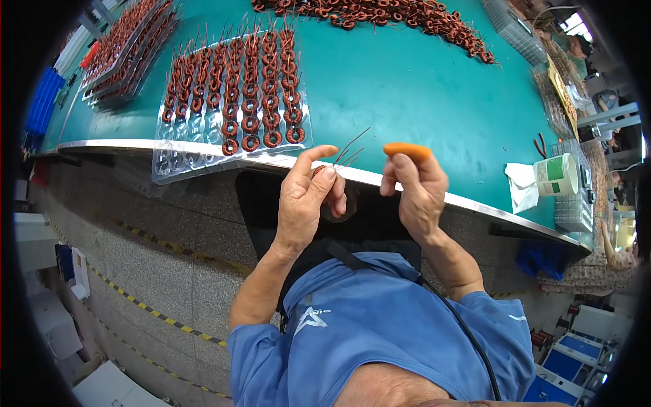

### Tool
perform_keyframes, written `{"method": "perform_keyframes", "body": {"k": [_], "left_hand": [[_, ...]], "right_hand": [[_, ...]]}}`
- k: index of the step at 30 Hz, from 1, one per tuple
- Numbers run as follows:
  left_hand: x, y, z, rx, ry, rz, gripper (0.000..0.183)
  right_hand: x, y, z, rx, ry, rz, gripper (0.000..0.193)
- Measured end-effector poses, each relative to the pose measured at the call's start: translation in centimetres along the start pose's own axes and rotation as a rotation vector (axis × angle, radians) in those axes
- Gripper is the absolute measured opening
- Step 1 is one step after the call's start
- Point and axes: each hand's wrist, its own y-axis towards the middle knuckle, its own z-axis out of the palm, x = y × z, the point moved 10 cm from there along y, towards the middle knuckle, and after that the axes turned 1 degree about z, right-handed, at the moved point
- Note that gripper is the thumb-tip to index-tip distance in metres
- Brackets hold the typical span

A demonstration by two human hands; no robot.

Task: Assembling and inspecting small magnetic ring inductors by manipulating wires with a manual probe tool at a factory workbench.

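Note:
My left hand (308, 197) pinches a small copper-wound ring coil (320, 171) at its fingertips, and the coil's thin wire leads (351, 148) stick up to the right. My right hand (417, 190) holds an orange-handled tool (407, 150) beside those leads. Both hands hover in front of the metal edge of the teal workbench (407, 88). A clear plastic tray (230, 108) with rows of several finished coils lies on the bench just left of my left hand.
A loose heap of coils (380, 17) runs along the far side of the bench. More filled trays (129, 47) are stacked at the far left. A white-and-green cup (557, 175) and a crumpled tissue (521, 186) stand at the right, near wire baskets (573, 203).

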Motion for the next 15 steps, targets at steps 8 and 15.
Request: {"method": "perform_keyframes", "body": {"k": [8,15], "left_hand": [[-0.6,-0.7,-0.2,0.098,-0.041,0.089,0.025],[-0.1,-0.8,0.7,0.138,0.007,0.075,0.024]], "right_hand": [[18.4,-3.5,6.2,0.275,0.583,-0.293,0.013],[18.2,-3.6,8.1,0.604,0.452,0.023,0.007]]}}
